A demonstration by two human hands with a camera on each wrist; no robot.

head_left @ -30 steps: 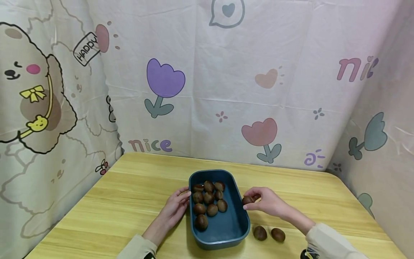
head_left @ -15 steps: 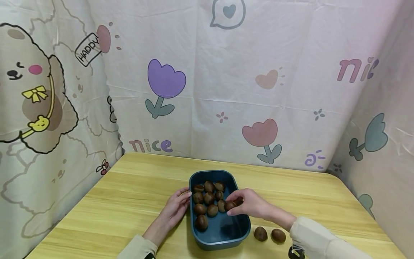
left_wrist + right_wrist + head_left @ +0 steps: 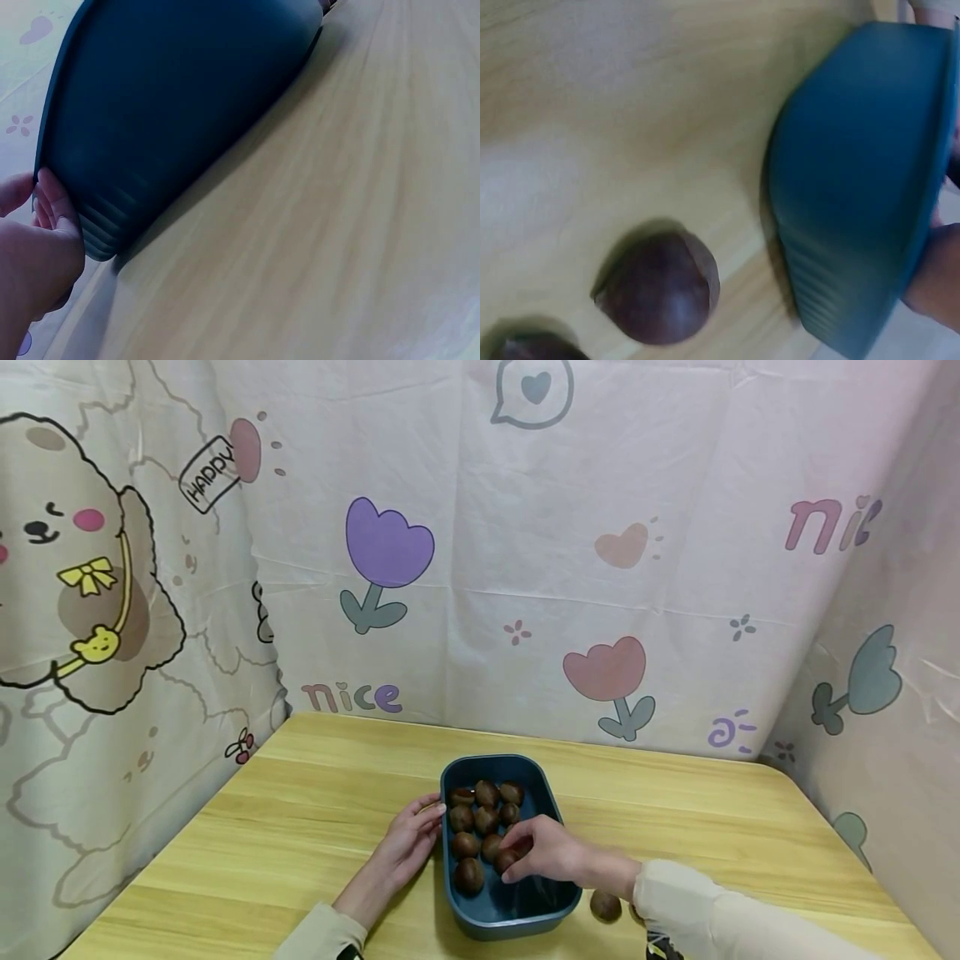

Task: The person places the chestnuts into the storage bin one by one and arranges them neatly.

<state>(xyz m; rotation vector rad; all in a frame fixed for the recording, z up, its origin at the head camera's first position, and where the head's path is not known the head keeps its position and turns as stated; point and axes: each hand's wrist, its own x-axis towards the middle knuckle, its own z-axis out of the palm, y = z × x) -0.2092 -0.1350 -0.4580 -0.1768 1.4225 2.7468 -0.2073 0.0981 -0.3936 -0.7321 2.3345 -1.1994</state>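
A dark blue rectangular box (image 3: pixel 498 906) stands on the table, with several brown chestnuts (image 3: pixel 486 818) gathered in its left and far parts. My left hand (image 3: pixel 408 839) holds the box's left rim; in the left wrist view its fingers (image 3: pixel 60 206) lie against the outer wall. Inside the box, my right hand (image 3: pixel 547 852) pinches a chestnut (image 3: pixel 506 860) low over the floor, beside those lying there. It covers part of the box's right side, and whether it holds a second chestnut is hidden.
Right of the box, one chestnut (image 3: pixel 664 289) lies on the wooden table (image 3: pixel 330 777). Another chestnut (image 3: pixel 540 349) beside it is mostly cut off in the right wrist view. A printed cloth (image 3: pixel 510 568) hangs behind the table and at both sides.
My right hand has come from outside the box's right rim, over it and leftward into the box, carrying chestnuts. My left hand has stayed at the left rim.
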